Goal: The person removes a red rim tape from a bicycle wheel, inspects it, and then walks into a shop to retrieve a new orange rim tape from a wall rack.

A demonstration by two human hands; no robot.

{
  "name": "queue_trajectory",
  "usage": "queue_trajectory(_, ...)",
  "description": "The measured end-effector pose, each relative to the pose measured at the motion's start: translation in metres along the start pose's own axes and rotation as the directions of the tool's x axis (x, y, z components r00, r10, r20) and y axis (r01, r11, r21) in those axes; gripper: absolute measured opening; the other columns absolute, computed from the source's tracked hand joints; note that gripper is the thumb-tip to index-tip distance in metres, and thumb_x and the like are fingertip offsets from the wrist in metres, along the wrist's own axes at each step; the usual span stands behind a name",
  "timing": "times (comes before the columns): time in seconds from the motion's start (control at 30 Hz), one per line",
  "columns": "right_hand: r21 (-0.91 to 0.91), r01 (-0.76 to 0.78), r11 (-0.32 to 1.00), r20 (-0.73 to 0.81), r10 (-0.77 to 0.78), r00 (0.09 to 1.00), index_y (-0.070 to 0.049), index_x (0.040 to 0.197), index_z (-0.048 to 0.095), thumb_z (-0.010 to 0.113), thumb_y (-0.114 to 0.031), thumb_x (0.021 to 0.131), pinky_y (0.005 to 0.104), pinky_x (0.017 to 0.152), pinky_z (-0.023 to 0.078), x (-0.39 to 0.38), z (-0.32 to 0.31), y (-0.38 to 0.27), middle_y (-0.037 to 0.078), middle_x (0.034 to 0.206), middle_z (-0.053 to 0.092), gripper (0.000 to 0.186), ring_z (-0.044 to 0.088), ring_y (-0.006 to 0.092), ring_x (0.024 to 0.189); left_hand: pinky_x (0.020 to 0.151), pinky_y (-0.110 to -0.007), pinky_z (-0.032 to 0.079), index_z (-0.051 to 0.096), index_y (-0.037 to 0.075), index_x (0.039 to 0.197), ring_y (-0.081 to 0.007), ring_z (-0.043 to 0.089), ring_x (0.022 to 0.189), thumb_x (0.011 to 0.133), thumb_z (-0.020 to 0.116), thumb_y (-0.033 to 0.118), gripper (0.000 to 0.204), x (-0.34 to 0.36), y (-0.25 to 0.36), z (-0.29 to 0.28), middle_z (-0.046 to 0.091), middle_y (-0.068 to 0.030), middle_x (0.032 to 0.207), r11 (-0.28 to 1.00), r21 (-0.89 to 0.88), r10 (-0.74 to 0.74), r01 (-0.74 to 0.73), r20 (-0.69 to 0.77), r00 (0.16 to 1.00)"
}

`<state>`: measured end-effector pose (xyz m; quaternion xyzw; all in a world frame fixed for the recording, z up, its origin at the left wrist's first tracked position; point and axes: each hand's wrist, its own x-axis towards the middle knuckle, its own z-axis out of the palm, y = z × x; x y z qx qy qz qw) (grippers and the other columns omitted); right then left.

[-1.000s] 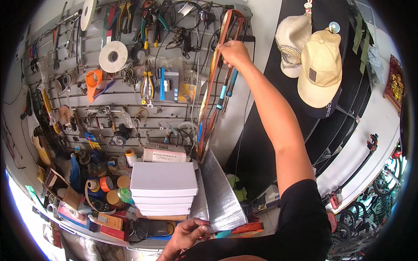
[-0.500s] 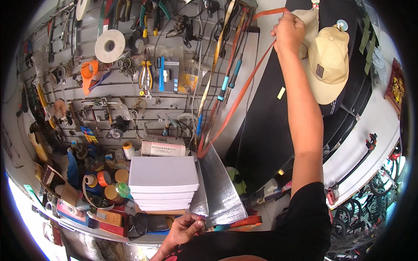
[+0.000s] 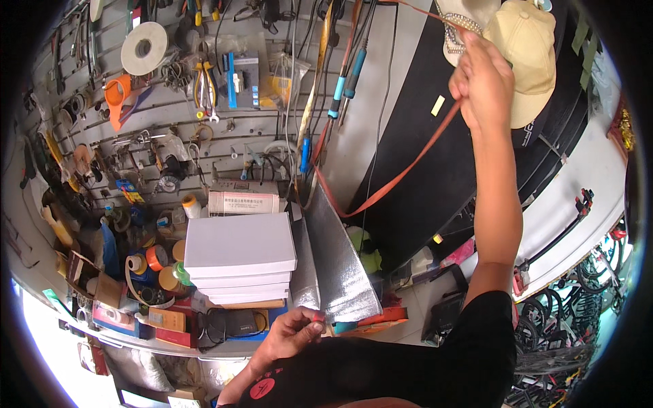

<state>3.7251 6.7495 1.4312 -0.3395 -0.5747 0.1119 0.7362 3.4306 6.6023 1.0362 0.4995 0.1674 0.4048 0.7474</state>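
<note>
My right hand [image 3: 484,85] is raised at the upper right, its fingers closed on a long, flat orange-red strap [image 3: 401,182]. From that hand the strap hangs in a sagging loop and rises again toward cables and blue-handled tools hanging on the wall. Another stretch of it runs from the fingers to the upper left, out of the frame. Behind the hand hang a beige cap [image 3: 524,44] and a paler beaded hat [image 3: 464,20]. Low in the middle, my left hand [image 3: 294,333] pinches a small red piece, mostly hidden by the fingers. Beside it stands a silver foil-covered sheet [image 3: 340,265].
Stacked white boxes [image 3: 238,246] stand on the bench, with bottles and tape rolls to their left. Pliers [image 3: 204,85], a white reel [image 3: 144,47] and an orange holder [image 3: 117,98] hang on the slatted wall. Bicycles [image 3: 544,326] are at the lower right.
My right hand has moved right and the strap now sags in a wider, lower curve. My left hand keeps its pinch. The whole view has shifted, with the wall things higher and further left.
</note>
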Motion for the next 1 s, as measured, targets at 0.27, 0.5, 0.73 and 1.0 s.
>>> queue_trajectory(0.27,0.068,-0.025,0.997,-0.099,0.031,0.995,-0.007,0.082,0.053,0.055,-0.028,0.107,0.0262,0.042,0.032,-0.078,-0.041,-0.014,-0.002,0.058,0.035,0.033,0.034,0.0092,0.042,0.071,-0.030,0.056,0.060,0.000,0.106,-0.0148,0.064,0.080,0.107,0.059,0.017,0.017,0.007,-0.008,0.007,0.066,-0.0102,0.093,0.999,0.045,-0.006,0.007,-0.013,1.000)
queue_trajectory(0.5,-0.017,-0.034,0.999,-0.018,0.034,0.999,-0.001,0.098,0.062,0.052,-0.032,0.110,0.0273,0.048,0.036,-0.084,-0.083,-0.018,-0.001,0.059,0.036,0.035,0.036,0.0092,0.045,0.071,-0.027,0.050,0.064,0.001,0.100,-0.0108,0.061,0.077,0.106,0.062,0.022,0.022,0.019,-0.015,0.020,0.065,-0.0041,0.084,0.994,0.107,0.000,0.000,0.005,1.000)
queue_trajectory(0.73,-0.092,-0.082,0.992,0.116,0.092,0.989,0.007,0.127,0.064,0.054,-0.024,0.108,0.0262,0.051,0.036,-0.078,-0.108,0.002,-0.002,0.064,0.040,0.037,0.038,0.0076,0.049,0.069,-0.027,0.048,0.063,0.003,0.095,-0.0102,0.059,0.076,0.106,0.063,0.022,0.021,0.019,-0.026,0.028,0.063,-0.0034,0.086,0.995,0.099,0.010,-0.008,-0.022,1.000)
queue_trajectory(1.0,-0.160,-0.041,0.986,0.036,0.047,0.998,0.007,0.130,0.062,0.056,-0.022,0.107,0.0225,0.046,0.038,-0.088,-0.143,0.003,-0.004,0.059,0.039,0.038,0.042,0.0053,0.045,0.069,-0.027,0.048,0.066,0.004,0.099,-0.0101,0.061,0.077,0.105,0.065,0.023,0.020,0.017,-0.030,0.027,0.066,-0.0046,0.089,0.986,0.160,-0.032,0.037,-0.036,0.999)
